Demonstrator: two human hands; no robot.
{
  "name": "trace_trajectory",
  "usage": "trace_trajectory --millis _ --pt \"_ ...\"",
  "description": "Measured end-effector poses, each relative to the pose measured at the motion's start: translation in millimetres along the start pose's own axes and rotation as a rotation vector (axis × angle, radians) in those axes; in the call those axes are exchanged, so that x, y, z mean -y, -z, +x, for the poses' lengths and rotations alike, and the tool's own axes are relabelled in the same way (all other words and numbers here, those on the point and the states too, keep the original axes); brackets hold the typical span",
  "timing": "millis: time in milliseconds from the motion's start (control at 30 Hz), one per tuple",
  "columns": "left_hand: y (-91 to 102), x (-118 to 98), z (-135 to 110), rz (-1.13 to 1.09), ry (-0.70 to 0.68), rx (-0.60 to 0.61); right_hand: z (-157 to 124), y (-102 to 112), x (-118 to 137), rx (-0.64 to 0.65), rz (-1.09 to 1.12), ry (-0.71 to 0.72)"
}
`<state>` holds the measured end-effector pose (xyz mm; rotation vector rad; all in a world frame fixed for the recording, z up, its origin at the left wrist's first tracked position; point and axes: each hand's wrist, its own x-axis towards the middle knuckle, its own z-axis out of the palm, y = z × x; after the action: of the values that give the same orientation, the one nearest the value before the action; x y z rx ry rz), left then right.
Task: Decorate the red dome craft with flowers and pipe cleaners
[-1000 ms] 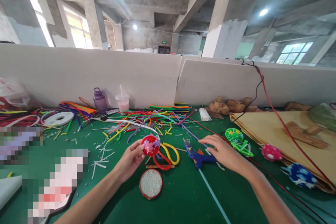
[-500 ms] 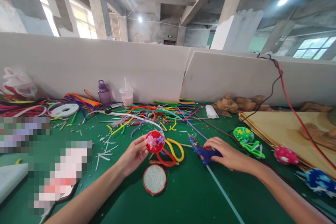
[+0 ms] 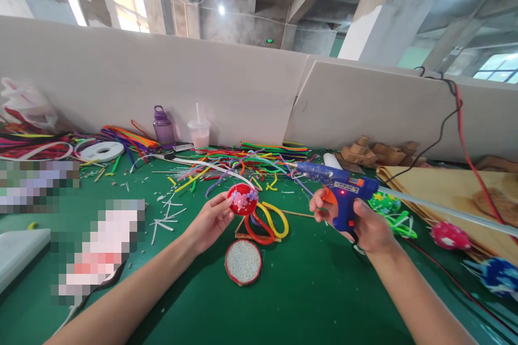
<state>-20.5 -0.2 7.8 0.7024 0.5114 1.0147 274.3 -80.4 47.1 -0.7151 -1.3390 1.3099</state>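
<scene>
My left hand (image 3: 213,220) pinches the edge of a small round red piece (image 3: 238,206) decorated with pink and purple flowers. A blue hot glue gun (image 3: 339,180) with an orange trigger rests in my right hand (image 3: 370,223); its nozzle points left and a clear glue stick (image 3: 449,206) runs out of its back. A small red light glows on the gun's side. Below the red piece, a round red-rimmed disc filled with white beads (image 3: 243,262) lies on the green table. Scissors with red and yellow handle loops (image 3: 279,221) lie just behind it.
Colourful pipe cleaners (image 3: 226,164) are strewn along the back, near a purple bottle (image 3: 163,128) and a lidded cup (image 3: 199,132). Green, pink (image 3: 450,235) and blue (image 3: 496,277) decorated pieces lie at right by brown paper sheets. White scraps (image 3: 164,221) lie left of centre.
My right hand has lifted the glue gun off the table and turned it level, nozzle to the left. My left hand keeps the red piece, now tilted more. The view has shifted slightly.
</scene>
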Motion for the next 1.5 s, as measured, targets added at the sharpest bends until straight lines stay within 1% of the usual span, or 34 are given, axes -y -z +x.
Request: trace_trajectory --millis 233,433,567,800,1100,1367,1500 --pt "-1.4 1.0 1.2 0.056 -0.018 -0.030 -3.2 7.0 -18.3 0.093 0.173 -0.139" --pt "-4.5 3.7 -0.5 0.107 -0.001 -0.020 -2.6 -4.9 -25.5 0.162 0.176 -0.167" --pt "-6.5 4.8 -2.0 0.125 0.008 -0.009 -4.3 -7.1 -26.2 0.141 0.106 -0.136" --pt "-9.0 3.4 -3.8 0.125 -0.004 -0.024 -6.6 -10.1 -24.2 0.083 -0.028 -0.181" --pt "-8.0 4.7 -3.5 0.115 -0.006 -0.014 -6.9 -11.6 -25.1 0.068 -0.023 -0.188" --pt "-8.6 4.4 -3.2 0.099 0.004 -0.016 -6.2 -12.3 -23.3 0.020 -0.085 -0.179" --pt "-9.4 4.6 -3.6 0.094 0.000 -0.019 -5.9 -10.6 -25.1 0.043 -0.078 -0.179"
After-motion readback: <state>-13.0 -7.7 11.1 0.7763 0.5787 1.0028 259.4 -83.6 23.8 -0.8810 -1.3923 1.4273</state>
